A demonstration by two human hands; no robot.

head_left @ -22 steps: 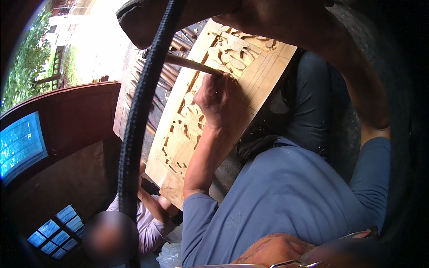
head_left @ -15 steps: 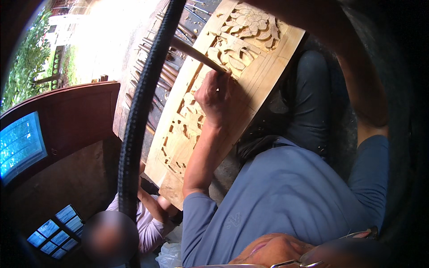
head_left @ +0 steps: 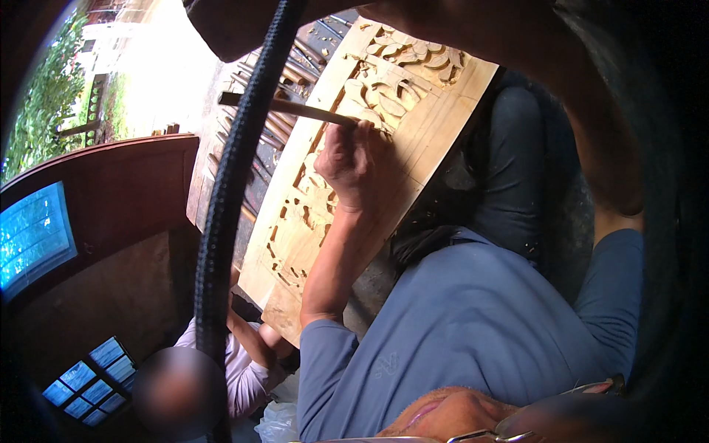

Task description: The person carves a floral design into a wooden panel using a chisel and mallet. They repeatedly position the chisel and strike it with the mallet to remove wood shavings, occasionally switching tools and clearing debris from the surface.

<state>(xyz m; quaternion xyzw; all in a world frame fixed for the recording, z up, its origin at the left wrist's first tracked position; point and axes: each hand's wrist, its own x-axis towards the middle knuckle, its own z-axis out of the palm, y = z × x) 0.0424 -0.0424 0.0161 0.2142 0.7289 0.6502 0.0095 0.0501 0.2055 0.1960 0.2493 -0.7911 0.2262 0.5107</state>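
My left hand (head_left: pixel 347 164) is closed around the shaft of a long chisel (head_left: pixel 316 113) and rests on a pale carved wooden panel (head_left: pixel 436 144). The chisel slants up to the left, passing behind a black cable; its working tip is hard to make out beside the hand. Leaf and flower relief covers the panel's middle. My right arm reaches up along the right side to the top edge, where my right hand (head_left: pixel 399 13) is in dark shadow and partly cut off. A dark, blocky mallet (head_left: pixel 244 28) extends left from it, above the chisel's butt end.
Several carving tools (head_left: pixel 277 122) lie in a row beyond the panel's left edge. A thick black braided cable (head_left: pixel 235 162) crosses the view. Another person's arm (head_left: pixel 251 340) is at lower left, near a plastic bag (head_left: pixel 279 422). My bent leg (head_left: pixel 513 170) is right of the panel.
The chisel has tipped flatter, its butt end swinging left. My left hand has shifted slightly left. The dark mallet has come into view at the top, now covering part of the carved flower.
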